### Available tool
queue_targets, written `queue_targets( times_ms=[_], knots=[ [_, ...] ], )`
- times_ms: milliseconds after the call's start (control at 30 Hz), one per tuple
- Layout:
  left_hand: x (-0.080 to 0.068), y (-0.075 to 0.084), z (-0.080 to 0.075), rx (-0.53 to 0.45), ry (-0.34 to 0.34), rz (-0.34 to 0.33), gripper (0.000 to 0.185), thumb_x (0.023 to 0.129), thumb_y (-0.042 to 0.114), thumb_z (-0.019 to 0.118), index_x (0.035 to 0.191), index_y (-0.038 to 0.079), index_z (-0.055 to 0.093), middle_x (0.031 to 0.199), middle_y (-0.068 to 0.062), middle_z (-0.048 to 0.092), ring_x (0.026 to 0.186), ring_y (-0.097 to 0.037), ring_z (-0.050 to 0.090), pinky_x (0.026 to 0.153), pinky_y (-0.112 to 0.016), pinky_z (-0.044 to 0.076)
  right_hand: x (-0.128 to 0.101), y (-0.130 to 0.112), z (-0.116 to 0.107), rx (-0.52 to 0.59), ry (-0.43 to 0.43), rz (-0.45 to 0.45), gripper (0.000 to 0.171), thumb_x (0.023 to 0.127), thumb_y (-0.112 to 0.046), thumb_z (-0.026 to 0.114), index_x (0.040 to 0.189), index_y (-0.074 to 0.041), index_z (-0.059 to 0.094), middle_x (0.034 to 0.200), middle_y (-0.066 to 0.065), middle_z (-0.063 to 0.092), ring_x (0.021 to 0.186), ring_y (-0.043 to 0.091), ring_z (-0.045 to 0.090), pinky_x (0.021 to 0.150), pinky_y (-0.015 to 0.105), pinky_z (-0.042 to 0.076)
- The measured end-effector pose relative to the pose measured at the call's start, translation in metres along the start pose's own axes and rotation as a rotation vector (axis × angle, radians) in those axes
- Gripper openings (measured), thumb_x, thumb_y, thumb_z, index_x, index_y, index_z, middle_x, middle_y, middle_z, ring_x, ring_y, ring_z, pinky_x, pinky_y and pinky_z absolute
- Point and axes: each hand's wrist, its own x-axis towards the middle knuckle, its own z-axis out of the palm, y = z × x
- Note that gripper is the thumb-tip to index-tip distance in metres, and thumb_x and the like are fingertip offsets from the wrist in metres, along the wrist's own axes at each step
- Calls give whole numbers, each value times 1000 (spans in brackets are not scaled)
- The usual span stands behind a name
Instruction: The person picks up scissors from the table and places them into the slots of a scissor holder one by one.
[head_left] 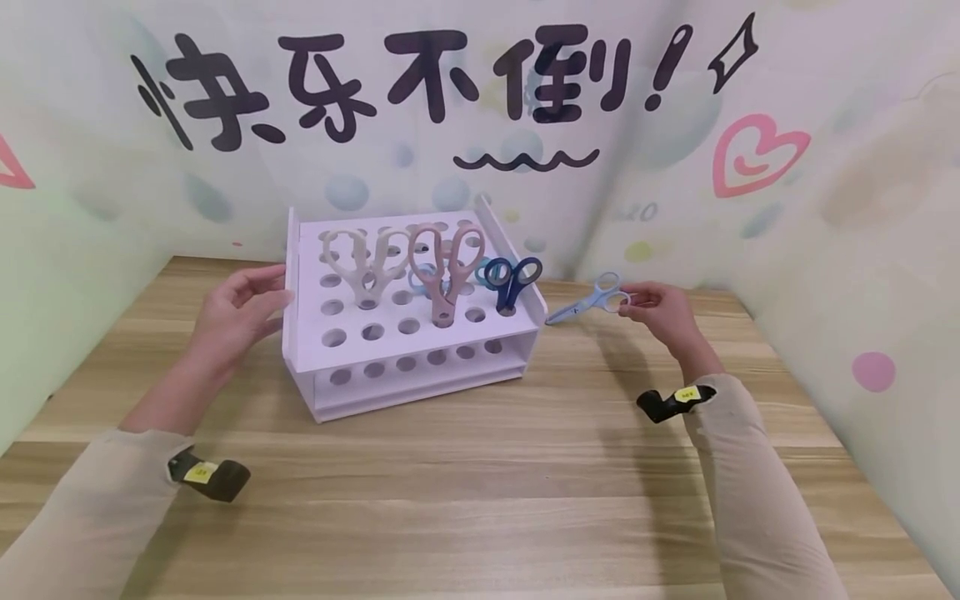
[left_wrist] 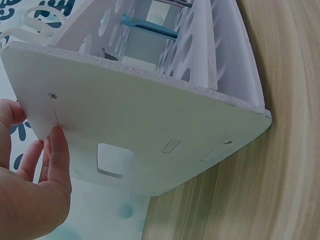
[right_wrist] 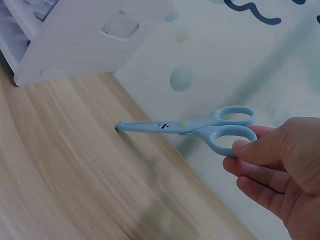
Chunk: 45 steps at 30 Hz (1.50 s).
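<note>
- Holding a pair of light blue scissors (head_left: 588,304) by one handle ring, the right hand (head_left: 663,312) pinches it between thumb and fingers; the closed blades point to the left, toward the white rack (head_left: 408,333).
- These scissors hang in the air above the wooden table (head_left: 480,500), just beside the right end of the rack, and they touch neither of them.
- The left hand (head_left: 236,312) is open, with relaxed fingers; its fingertips (left_wrist: 57,145) lie against the left side panel of the rack and seem to steady it. It grips nothing.
- Several scissors already stand in the holes of the rack with handles up: a beige pair (head_left: 363,262), a pink pair (head_left: 444,267) and a dark blue pair (head_left: 512,279). Another blue handle shows behind the pink pair, but it is mostly hidden.
- Judging from this, the work is well under way: some pairs are placed, and the light blue pair is not yet in a hole. Many holes are free.
- No other loose scissors show on the table.
</note>
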Motion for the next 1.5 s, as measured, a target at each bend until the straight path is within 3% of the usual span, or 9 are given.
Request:
queue_targets(
  times_ms=[300,500,800,967,1233,1500],
  knots=[
    [-1,1,1,9,2,-5,26,86,9,64,110,16,56,104,-2,46,91,-7,52,72,-14,53,-1,-28,1,-39,-43,-38,31,83,-4,66,113,3,62,100,23,64,78,4,61,68,12,50],
    [0,-1,0,-11,-8,-7,26,86,8,63,110,16,55,103,-1,46,90,-6,52,73,-14,53,-4,-44,0,16,-90,-76,30,84,-1,65,112,6,61,100,25,63,78,4,61,70,12,51],
    [0,-1,0,-5,-5,-7,27,87,8,62,111,16,55,103,0,47,89,-5,52,73,-14,53,-9,-66,-6,66,-156,-206,28,83,4,63,110,11,60,93,22,65,77,6,63,70,16,54],
    [0,0,0,-3,-3,-2,26,87,8,63,110,17,56,102,0,47,88,-4,52,72,-14,53,-17,-84,-11,17,-167,-257,27,83,2,64,109,9,62,89,14,67,75,5,64,69,16,55],
    [-2,1,0,-2,-6,-2,25,86,8,63,108,18,56,101,0,46,87,-4,52,72,-13,53,-30,-108,-17,-55,-164,-296,26,82,0,66,108,4,64,90,12,66,76,8,64,69,16,54],
    [-2,2,0,-5,-2,-13,26,86,8,63,109,19,56,103,0,45,88,-5,51,72,-13,53,-41,-131,-19,-137,-170,-474,27,80,5,66,107,0,67,90,10,65,75,7,61,72,14,52]
  ],
)
